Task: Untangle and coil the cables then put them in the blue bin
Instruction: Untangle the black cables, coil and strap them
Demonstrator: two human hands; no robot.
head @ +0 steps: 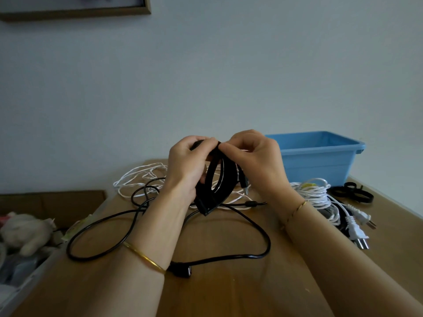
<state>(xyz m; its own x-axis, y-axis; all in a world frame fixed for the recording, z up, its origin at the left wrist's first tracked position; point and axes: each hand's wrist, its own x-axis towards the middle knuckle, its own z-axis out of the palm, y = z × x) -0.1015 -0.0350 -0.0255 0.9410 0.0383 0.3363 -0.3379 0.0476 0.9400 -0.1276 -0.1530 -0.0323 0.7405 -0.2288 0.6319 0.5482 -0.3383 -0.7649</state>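
Two bare forearms reach in over the wooden surface (229,294), with a gold bangle (144,259) on the left wrist. Under them a loose black cable (229,257) sprawls in wide loops, its plug end just beside that wrist. Held above the surface is a coiled black cable (217,186): thick, matte, several tight oval loops standing on edge. The left grip (185,163) curls round the coil's top and side. The right grip (254,161) pinches the coil's top between thumb and fingertips, touching the left. Behind lies a thin white cable (142,179), tangled. A bundled white cable (313,193) with plugs lies to the right, near the blue bin (320,156) at the far corner.
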